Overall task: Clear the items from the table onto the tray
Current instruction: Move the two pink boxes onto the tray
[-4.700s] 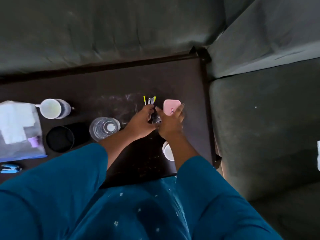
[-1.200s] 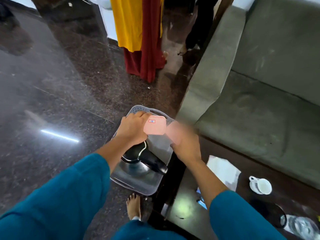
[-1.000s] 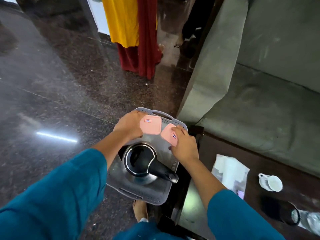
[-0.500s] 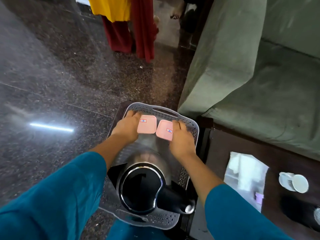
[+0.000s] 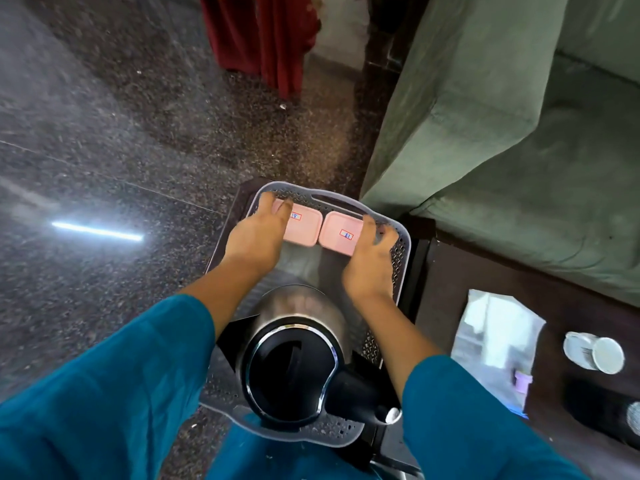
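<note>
At far end of grey perforated tray (image 5: 401,258), left hand (image 5: 258,237) lies fingers together over left pink lidded box (image 5: 304,228); right hand (image 5: 369,263) has fingers spread, thumb on right pink lidded box (image 5: 339,233); can't tell whether either grip is clamped or just resting; boxes sit side by side, touching, down on tray; steel electric kettle (image 5: 294,355) already on tray's near half; still on desk (image 5: 450,271) to the right: clear plastic pouch (image 5: 495,330), white mug (image 5: 594,351) on its side, dark item at frame edge; estimate roughly halfway, three items loaded, several left.
</note>
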